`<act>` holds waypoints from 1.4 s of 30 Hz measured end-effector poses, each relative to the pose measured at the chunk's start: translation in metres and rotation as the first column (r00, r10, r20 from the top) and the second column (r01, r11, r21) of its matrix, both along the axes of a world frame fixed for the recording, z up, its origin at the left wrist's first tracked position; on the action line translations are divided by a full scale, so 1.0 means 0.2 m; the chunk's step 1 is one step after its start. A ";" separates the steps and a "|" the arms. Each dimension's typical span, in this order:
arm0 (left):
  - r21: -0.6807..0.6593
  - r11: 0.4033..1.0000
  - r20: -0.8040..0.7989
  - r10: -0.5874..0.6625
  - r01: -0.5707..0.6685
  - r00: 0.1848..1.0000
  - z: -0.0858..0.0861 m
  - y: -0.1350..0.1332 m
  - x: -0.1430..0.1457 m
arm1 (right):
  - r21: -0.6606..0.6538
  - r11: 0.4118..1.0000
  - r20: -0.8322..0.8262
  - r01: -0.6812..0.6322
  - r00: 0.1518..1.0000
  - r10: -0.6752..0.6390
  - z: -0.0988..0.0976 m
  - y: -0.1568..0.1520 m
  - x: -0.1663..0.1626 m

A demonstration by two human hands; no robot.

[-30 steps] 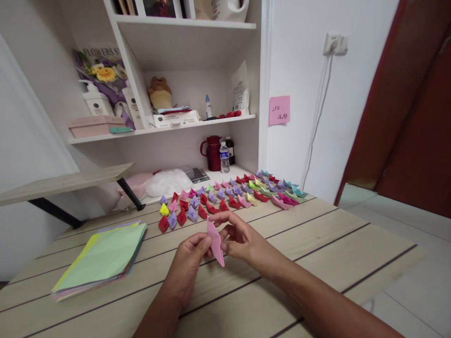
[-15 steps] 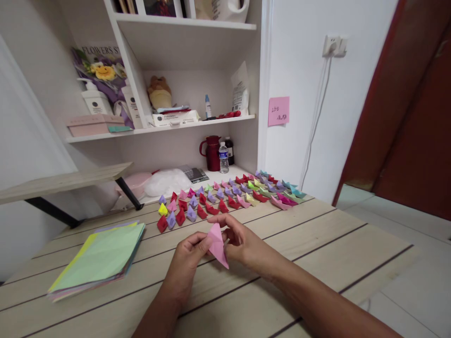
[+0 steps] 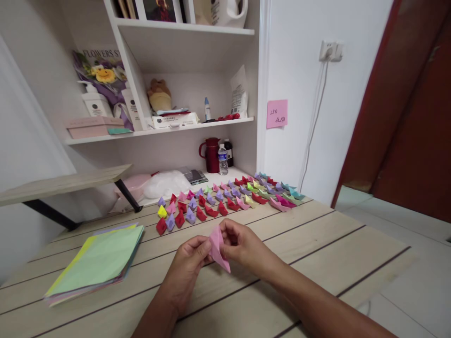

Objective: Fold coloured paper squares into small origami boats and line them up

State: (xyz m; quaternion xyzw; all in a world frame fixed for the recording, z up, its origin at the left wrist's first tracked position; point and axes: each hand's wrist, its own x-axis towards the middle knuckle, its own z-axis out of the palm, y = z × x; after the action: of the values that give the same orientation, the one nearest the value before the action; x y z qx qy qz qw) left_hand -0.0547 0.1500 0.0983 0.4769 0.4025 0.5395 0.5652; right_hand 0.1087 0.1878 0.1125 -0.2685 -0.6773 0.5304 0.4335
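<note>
A folded piece of pink paper is held above the wooden table, its pointed end tilted down to the right. My left hand pinches its left side between thumb and fingers. On the other side, my right hand has its fingers curled and closed on the paper's right edge; some fingertips are hidden behind it. Beyond my hands stand rows of small folded paper boats, among them a red boat, a purple boat and a yellow boat.
A stack of coloured paper sheets, green on top, lies at the left. Behind it is a small raised shelf on black legs. At the back stand a red jug and a water bottle. A pink note sticks to the wall.
My right hand's fingers have drawn in and closed on the paper's right edge; before, the index finger reached out above it. The pink paper has turned slightly. The view has shifted a little.
</note>
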 end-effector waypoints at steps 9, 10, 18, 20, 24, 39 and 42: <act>0.035 0.999 -0.348 0.011 0.001 0.938 0.05 -0.04 0.01 | -0.019 1.000 0.167 -0.016 0.986 0.019 -0.06 0.00 0.01; 0.049 0.999 -0.417 0.036 -0.017 0.908 0.05 -0.05 0.00 | -0.025 1.000 0.207 -0.018 0.978 0.023 -0.07 -0.01 0.02; 0.391 0.846 -0.655 0.532 -0.362 0.536 -0.13 -0.30 -0.06 | 0.101 0.989 0.501 0.106 0.854 -0.143 -0.12 -0.20 0.17; 0.572 0.748 -0.642 0.664 -0.338 0.384 -0.18 -0.39 -0.03 | 0.159 0.975 0.586 0.152 0.780 -0.218 -0.11 -0.26 0.19; 0.776 0.548 -0.485 0.835 -0.312 0.260 -0.23 -0.53 0.09 | 0.194 0.959 0.655 0.207 0.701 -0.284 -0.12 -0.36 0.20; 0.800 0.600 -0.593 0.793 -0.010 0.138 -0.34 -0.52 0.25 | 0.441 0.886 0.589 0.142 0.699 -0.405 -0.22 -0.46 0.23; 0.795 0.584 -0.606 0.777 0.165 0.168 -0.34 -0.53 0.24 | 0.459 0.882 0.578 0.105 0.719 -0.386 -0.22 -0.47 0.27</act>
State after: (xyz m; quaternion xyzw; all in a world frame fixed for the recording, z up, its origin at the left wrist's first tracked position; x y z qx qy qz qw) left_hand -0.0072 0.0434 0.0309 0.7648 0.5039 0.3568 -0.1839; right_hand 0.1634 0.0943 0.0692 -0.4328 -0.8348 0.1909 0.2818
